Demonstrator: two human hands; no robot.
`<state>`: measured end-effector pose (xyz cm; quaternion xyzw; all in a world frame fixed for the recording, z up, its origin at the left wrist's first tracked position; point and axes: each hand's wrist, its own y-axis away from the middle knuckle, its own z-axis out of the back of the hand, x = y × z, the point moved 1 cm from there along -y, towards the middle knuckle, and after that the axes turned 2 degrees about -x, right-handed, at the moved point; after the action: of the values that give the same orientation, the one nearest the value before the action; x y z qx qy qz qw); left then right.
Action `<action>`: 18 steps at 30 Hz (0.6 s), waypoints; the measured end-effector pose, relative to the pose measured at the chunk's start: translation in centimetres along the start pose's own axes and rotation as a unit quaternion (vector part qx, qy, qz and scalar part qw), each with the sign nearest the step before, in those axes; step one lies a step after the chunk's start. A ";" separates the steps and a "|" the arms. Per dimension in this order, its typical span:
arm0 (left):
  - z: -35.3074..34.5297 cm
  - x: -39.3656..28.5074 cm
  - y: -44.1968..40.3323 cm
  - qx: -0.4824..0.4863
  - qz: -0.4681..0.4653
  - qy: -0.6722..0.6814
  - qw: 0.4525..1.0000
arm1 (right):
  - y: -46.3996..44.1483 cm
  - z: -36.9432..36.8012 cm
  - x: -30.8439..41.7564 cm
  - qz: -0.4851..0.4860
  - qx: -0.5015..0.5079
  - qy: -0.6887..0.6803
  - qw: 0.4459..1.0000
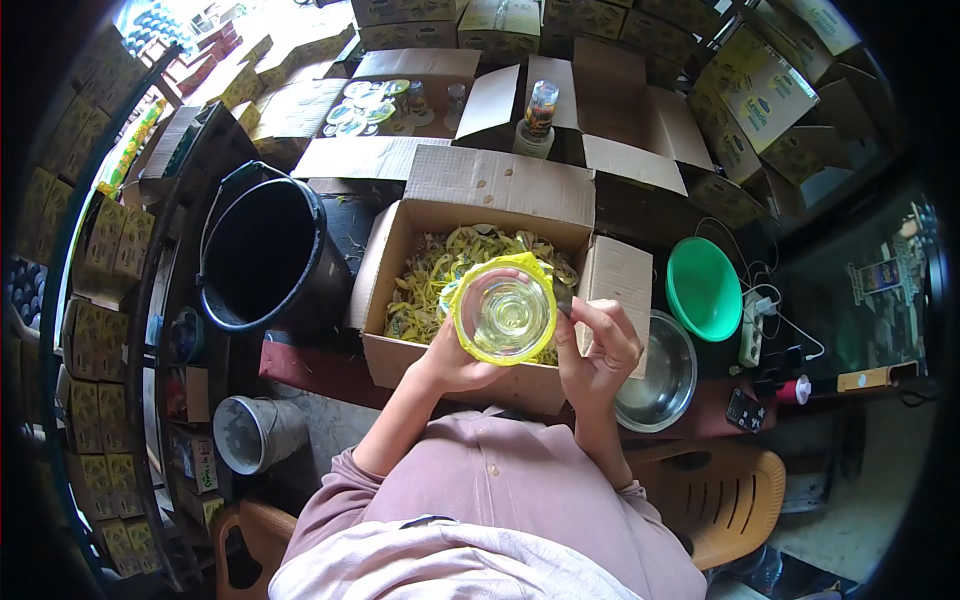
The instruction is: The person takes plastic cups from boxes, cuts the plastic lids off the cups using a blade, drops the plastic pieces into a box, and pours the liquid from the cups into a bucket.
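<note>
My left hand is wrapped round a clear plastic cup with a yellow edge, holding it above an open cardboard box. I cannot tell whether its mouth or its base faces me. Close to the cup's right side, my right hand is closed in a pinch. A small dark flat piece shows at those fingertips, too small to name. Below the cup, the cardboard box contains a heap of yellow printed strips.
A black bucket stands left of the box, a grey bucket lower down. To the right are a green basin, a metal bowl and a phone. Behind, another open box holds round lids; a labelled bottle stands nearby.
</note>
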<state>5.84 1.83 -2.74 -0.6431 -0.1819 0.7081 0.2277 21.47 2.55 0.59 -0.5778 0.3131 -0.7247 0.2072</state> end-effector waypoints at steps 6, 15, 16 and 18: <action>-0.1 0.3 0.1 -0.034 0.005 -0.044 0.998 | 0.2 0.1 0.4 0.030 -0.030 0.033 0.999; -0.2 0.2 0.5 -0.028 0.019 -0.072 0.997 | 0.2 -0.2 0.9 0.064 -0.021 0.061 0.996; -0.2 0.0 0.4 -0.022 0.015 -0.089 0.996 | 0.2 -0.2 0.9 0.071 -0.025 0.068 0.995; -0.2 -0.4 0.2 -0.008 0.008 -0.124 0.992 | 0.1 -0.3 0.9 0.086 -0.032 0.084 0.992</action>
<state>6.05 1.43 -2.57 -0.5537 -0.2090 0.7827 0.1925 20.94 1.92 1.11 -0.4923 0.4008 -0.7398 0.2229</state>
